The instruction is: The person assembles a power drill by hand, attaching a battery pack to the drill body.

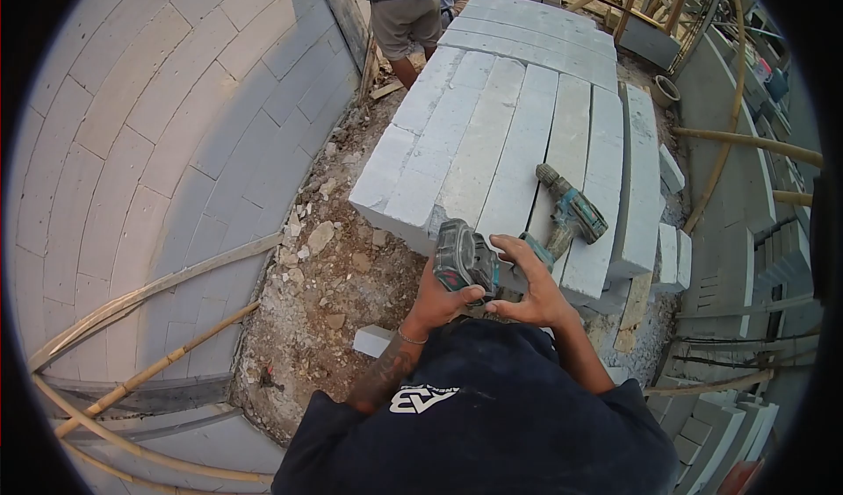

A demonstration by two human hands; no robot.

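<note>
By the pale blocks [470, 175], the left hand [434, 300] had its fingers clamped on a dark boxy device [462, 254]; the right hand [537, 291], fingers apart, curved just beside it, near a drill [578, 211]

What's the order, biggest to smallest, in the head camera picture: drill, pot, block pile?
1. Block pile
2. Drill
3. Pot; it's farther away, so its real size is unsure.

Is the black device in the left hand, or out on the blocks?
In: the left hand cups the black device, with the thumb at its near edge.
</note>
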